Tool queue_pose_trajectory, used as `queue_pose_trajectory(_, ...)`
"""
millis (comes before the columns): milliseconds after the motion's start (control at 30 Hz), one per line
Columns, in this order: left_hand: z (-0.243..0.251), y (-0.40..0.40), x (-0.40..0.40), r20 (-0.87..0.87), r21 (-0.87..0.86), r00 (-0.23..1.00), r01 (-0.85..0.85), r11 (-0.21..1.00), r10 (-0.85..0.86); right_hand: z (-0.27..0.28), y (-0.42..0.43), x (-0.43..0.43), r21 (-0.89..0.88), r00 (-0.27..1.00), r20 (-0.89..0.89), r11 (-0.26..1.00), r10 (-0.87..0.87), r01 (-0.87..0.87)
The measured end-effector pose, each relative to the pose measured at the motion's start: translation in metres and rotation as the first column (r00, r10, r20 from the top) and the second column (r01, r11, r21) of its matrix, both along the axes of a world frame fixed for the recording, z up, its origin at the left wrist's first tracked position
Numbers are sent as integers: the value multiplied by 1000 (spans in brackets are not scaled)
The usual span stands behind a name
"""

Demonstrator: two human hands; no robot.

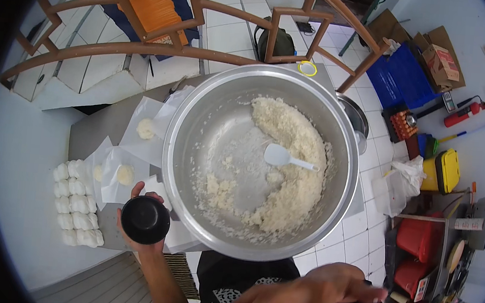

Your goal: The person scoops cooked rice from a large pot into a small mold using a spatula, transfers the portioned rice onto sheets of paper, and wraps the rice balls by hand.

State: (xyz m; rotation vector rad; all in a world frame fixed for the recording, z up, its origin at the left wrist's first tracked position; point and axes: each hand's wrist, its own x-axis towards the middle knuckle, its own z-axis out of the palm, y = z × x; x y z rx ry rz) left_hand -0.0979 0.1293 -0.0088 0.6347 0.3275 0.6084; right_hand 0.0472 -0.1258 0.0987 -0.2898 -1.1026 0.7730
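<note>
My left hand [148, 243] holds a small black bowl [145, 220], its inside facing the camera and nothing in it, left of a large metal pot [255, 254]. Cooked white rice [308, 135] lies in the pot, mostly along its right side, and a white rice paddle [277, 155] rests on it. My right hand [303, 293], somewhat blurred, is raised in front of my dark shirt with its fingers apart and holds nothing. Rounded portions of rice [125, 175] sit on white paper sheets [113, 192] at the left. Beside them stand rows of white wrapped packets [74, 201].
A brown metal railing [216, 55] runs behind the pot, with white tiled stairs [227, 24] beyond. A metal lid or basin [354, 113] is at the pot's right. On the right are a shelf with red containers [418, 240], a yellow bin [446, 169] and a blue crate [400, 74].
</note>
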Motion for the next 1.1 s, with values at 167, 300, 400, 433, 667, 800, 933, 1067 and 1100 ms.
queue_pose_trajectory(167, 13, -28, 21, -20, 94, 995, -92, 991, 94, 13, -16, 24, 18, 995, -7, 995, 99, -99)
queue_pose_trajectory(300, 19, -36, 25, -151, 114, 943, -281, 953, 296, 8, -27, 53, -62, 993, 81, 995, 88, -83)
queue_pose_trajectory(400, 14, -31, 14, -112, 104, 951, -276, 956, 287, -9, -31, 94, -252, 955, 278, 951, -104, 177)
queue_pose_trajectory(433, 11, -30, 18, -76, 99, 962, -255, 962, 263, -15, -32, 110, -380, 853, 459, 813, -248, 441)
queue_pose_trajectory(667, -2, -21, 46, -17, 166, 982, -182, 969, 187, -154, -23, 166, -49, -84, 720, 171, 689, 984)
queue_pose_trajectory(800, -10, -6, 59, 55, 200, 996, -82, 976, 72, -163, -17, 165, 4, -207, 662, 274, 720, 962)
queue_pose_trajectory(933, -9, 9, 70, 66, 223, 997, -59, 973, 46, -168, 11, 151, 65, -151, 680, 146, 717, 987)
queue_pose_trajectory(1067, -8, 20, 85, 21, 301, 1000, 6, 954, -13, -197, 21, 147, 17, 7, 701, -26, 713, 1000)
queue_pose_trajectory(1100, -7, 23, 87, 24, 294, 999, 13, 956, -22, -198, 29, 145, -107, 174, 726, -141, 665, 984)
